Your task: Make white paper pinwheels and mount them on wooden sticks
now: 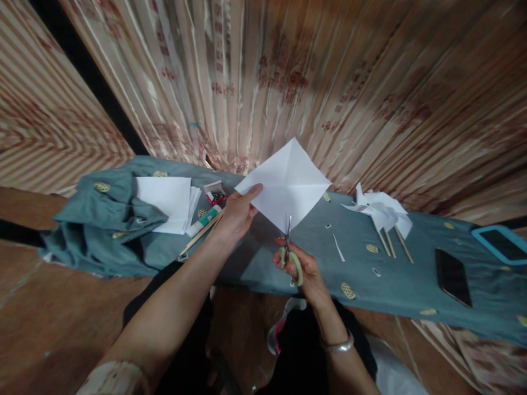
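Note:
My left hand (239, 213) pinches the left corner of a square sheet of white paper (284, 181), thumb on top. Crossing creases run through the sheet, which is held up with one corner toward me. In my right hand (303, 269) is a pair of scissors (295, 267) with light green handles, fingers through the loops. Their blades point away from me and meet the sheet's near corner. Whether the paper is cut there I cannot make out.
A green cloth (255, 258) covers the long surface. To the left lie stacked white paper (164, 200), a small red box (216, 193), a glue tube (203, 220) and wooden sticks (201, 236). Rightward are paper pinwheels (382, 208), a paper strip (338, 248) and a phone (453, 277).

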`<state>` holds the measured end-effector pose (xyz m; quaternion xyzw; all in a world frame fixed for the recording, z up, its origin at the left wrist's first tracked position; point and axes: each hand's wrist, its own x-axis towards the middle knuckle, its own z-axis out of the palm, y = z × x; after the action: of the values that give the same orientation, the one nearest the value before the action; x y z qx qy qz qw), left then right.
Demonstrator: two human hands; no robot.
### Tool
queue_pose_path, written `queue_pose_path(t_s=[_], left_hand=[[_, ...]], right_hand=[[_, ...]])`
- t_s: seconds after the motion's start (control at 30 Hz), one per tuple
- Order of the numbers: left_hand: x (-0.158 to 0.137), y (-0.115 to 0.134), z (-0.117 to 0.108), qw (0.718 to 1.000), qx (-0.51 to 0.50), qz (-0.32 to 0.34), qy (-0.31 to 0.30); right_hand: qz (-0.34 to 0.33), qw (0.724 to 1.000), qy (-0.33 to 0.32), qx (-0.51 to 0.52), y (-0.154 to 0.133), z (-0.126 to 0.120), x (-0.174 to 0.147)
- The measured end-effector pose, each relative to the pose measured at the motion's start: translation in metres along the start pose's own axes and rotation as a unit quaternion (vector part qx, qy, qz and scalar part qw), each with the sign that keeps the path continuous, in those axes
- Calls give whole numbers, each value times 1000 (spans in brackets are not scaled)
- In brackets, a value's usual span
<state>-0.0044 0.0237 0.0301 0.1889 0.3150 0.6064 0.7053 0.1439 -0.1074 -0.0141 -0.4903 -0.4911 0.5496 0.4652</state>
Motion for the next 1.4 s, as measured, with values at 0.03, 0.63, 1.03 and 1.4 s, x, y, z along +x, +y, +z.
queue_pose_path(t_s=[0.03,0.63,1.03,1.4], left_hand=[[0,0,0,1000,0,0,-3],[1,-2,-1,1000,-3,9,-5],[1,-1,0,1000,-3,8,2],[-3,-3,1,1000,14,5,5]], right_hand=[[1,1000,-1,2,0,0,0],[19,999,16,23,1,1,0],[47,998,40,24,1,3,2],[44,997,66,10,3,3,2]])
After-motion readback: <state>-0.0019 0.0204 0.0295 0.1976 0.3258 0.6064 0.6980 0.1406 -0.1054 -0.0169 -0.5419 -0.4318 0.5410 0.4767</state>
